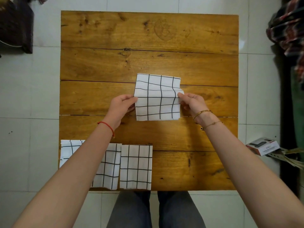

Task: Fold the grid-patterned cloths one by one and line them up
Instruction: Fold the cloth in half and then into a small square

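A white cloth with black grid lines (158, 97) is held near the middle of the wooden counter (148, 38). Its left edge is pinched by the left hand (122, 105), with the thumb on top and the fingers tucked under the cloth. Its right edge is pinched by the right hand (192, 102), and that edge is lifted a little and curled. The far part of the cloth is laid flat on the counter. The near part is seen as a folded flap with small waves in it.

Both arms are stretched forward from the near side of the counter, one on each side of the cloth. A red string (107, 126) is worn on the left wrist. Gold bracelets (204, 112) are worn on the right wrist.

Three folded grid cloths are lined up side by side along the near edge of the counter, at its left end. The left one (67, 150) is partly hidden by the left arm. The middle one (109, 168) is also partly covered by that arm. The right one (135, 167) is seen whole, and the middle one is touched by it.

A small box (263, 146) is seen on the tiled floor (24, 96) to the right of the counter.
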